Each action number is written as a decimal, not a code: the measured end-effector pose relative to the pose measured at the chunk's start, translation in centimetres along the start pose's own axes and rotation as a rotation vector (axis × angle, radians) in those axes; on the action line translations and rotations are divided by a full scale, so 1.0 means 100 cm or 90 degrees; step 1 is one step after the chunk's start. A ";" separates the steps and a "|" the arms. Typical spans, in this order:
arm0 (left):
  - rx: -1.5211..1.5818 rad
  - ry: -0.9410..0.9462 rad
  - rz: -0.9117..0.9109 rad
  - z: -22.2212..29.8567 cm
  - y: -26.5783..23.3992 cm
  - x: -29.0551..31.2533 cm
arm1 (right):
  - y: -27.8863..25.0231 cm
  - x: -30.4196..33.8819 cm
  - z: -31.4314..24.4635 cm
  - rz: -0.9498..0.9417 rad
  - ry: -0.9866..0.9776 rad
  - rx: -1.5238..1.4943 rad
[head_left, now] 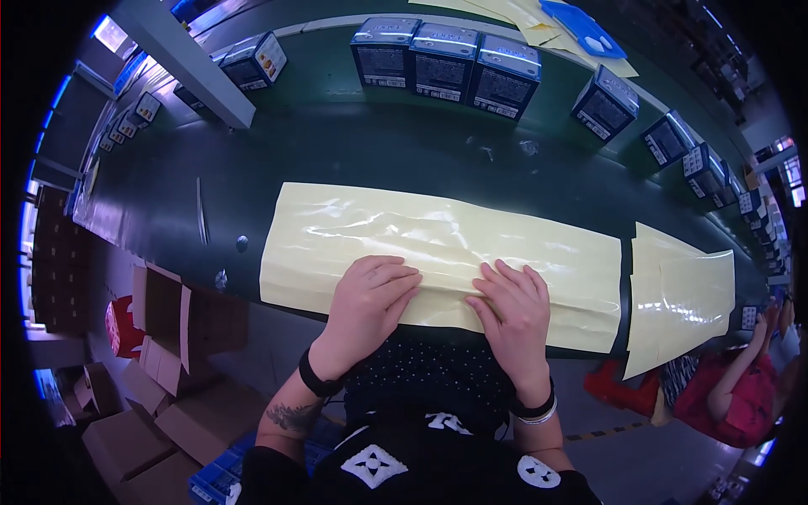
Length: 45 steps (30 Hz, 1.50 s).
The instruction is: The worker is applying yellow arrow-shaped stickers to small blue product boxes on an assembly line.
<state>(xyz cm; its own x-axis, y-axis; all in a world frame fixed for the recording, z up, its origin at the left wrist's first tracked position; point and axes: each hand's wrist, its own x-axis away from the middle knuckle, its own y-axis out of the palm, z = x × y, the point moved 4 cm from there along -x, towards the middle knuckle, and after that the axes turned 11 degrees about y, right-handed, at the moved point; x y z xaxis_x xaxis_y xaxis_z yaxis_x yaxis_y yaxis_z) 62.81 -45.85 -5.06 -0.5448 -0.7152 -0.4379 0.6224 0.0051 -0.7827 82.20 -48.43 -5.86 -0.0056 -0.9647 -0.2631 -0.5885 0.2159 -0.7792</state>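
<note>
A long, glossy, pale yellow sheet (337, 219) lies creased across the near edge of the dark green table. My left hand (370, 295) rests on its near middle, fingers close together and pointing right, with nothing visible gripped. On the right, my right hand (515, 311) has its fingers apart and touching the same sheet. A raised crease runs between the two hands. Beyond a narrow gap to the right are more pale yellow sheets (682, 286), overlapping each other.
Blue printed boxes (442, 63) line the far side of the dark green table (337, 143), continuing right. A grey post (189, 63) stands far left. A blue tray (589, 34) lies at the back. Open cardboard cartons (164, 328) are at lower left. A person in red (732, 404) is at right.
</note>
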 end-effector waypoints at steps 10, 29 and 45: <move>0.161 -0.011 -0.002 0.007 -0.024 -0.016 | -0.006 -0.001 0.009 0.004 0.002 -0.013; -0.190 0.044 -0.030 -0.140 -0.028 -0.254 | -0.020 0.003 0.025 -0.011 0.003 -0.043; -0.475 0.214 -0.020 -0.134 -0.015 -0.227 | -0.027 0.010 0.034 -0.034 0.021 -0.052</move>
<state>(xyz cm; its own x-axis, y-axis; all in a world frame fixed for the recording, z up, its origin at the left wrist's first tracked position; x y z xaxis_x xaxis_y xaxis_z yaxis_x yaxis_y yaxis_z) 66.75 -20.22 0.13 -0.7692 -0.4755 -0.4268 0.1302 0.5373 -0.8333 86.56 -49.46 -5.97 0.0017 -0.9791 -0.2032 -0.6523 0.1529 -0.7424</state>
